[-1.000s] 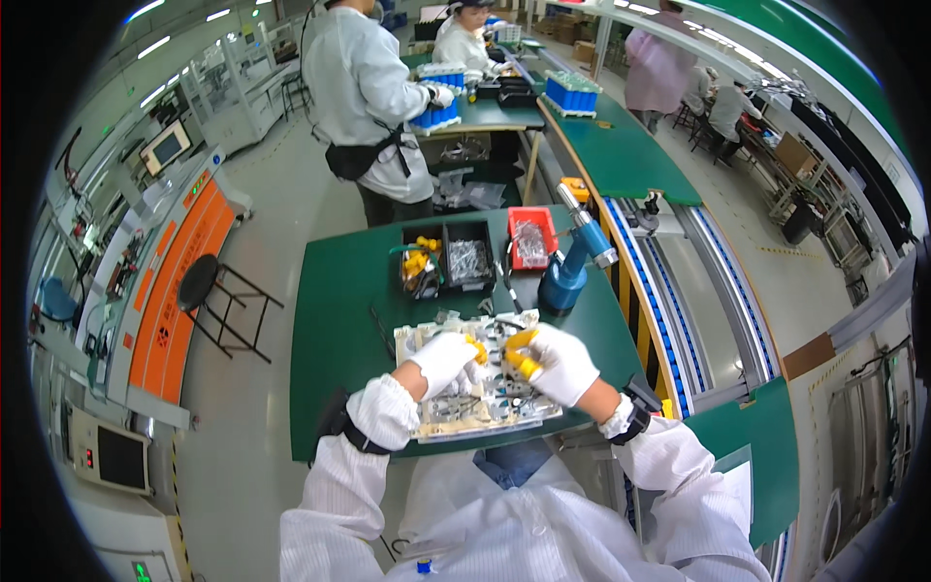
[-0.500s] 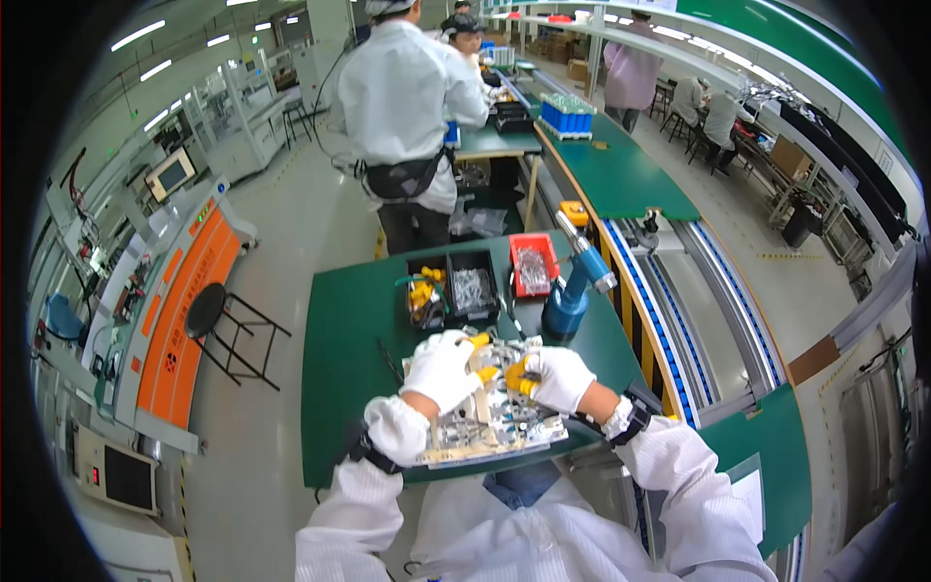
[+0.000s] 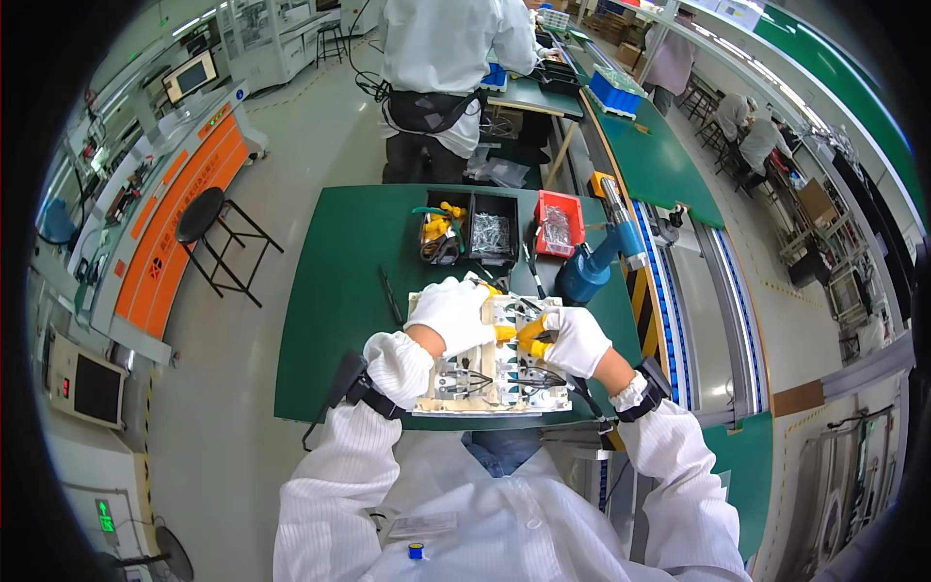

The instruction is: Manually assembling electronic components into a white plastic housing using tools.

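A pale, tray-like assembly (image 3: 499, 396) with metal fittings and short black cables lies on the green table in front of me. My left hand (image 3: 454, 315), in a white glove with yellow fingertips, rests over its left half. The fingers there are apart, and one yellow tip almost meets the right hand's. Above the middle right of the assembly, my right hand (image 3: 574, 341), gloved alike, has its fingertips pinched together. A small dark bit shows between those fingers, too little to name.
Beyond the assembly stand black bins (image 3: 495, 228) with small silver parts and yellow-handled tools, and a red bin (image 3: 559, 223). A blue rivet gun (image 3: 585, 274) stands at the right, beside the conveyor (image 3: 693, 291). A co-worker (image 3: 441, 58) stands ahead; a black stool (image 3: 202, 215) is left.
The view has tilted down, so the table sits higher in the picture. My hands stay over the assembly, with the left fingers nearer the right fingertips.
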`<state>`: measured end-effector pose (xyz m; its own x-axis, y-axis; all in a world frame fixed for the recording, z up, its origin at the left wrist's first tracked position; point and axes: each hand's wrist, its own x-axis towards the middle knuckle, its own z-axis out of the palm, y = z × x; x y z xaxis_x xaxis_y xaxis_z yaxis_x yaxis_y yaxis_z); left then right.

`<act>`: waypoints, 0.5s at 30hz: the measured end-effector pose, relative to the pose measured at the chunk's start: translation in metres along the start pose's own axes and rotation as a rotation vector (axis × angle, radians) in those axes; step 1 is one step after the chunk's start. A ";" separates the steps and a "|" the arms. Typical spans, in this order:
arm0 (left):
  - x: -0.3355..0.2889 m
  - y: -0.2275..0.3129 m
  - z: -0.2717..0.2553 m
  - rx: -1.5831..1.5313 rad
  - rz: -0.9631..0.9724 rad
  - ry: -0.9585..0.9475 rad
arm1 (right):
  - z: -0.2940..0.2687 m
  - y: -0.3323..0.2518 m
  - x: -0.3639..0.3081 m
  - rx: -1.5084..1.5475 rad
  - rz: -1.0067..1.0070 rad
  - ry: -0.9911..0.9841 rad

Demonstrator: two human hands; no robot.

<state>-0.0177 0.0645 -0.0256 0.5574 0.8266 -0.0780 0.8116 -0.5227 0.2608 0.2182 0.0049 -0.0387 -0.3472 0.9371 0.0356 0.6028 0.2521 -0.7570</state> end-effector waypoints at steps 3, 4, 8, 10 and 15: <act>-0.003 0.003 -0.001 -0.026 0.011 0.012 | -0.003 0.002 -0.001 0.003 -0.027 -0.001; -0.004 0.004 -0.001 -0.024 0.006 0.006 | -0.004 0.002 -0.001 -0.015 -0.019 -0.025; -0.003 0.006 0.001 0.009 -0.005 -0.010 | -0.008 0.002 0.000 -0.052 -0.057 -0.048; -0.002 0.008 -0.002 0.002 -0.004 -0.015 | -0.010 0.002 0.001 -0.030 -0.054 -0.049; 0.004 0.001 0.003 -0.032 0.004 0.038 | -0.010 0.006 0.010 -0.050 -0.010 -0.055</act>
<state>-0.0143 0.0664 -0.0291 0.5527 0.8324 -0.0403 0.8032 -0.5191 0.2922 0.2254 0.0183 -0.0361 -0.3913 0.9202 0.0064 0.6339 0.2746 -0.7230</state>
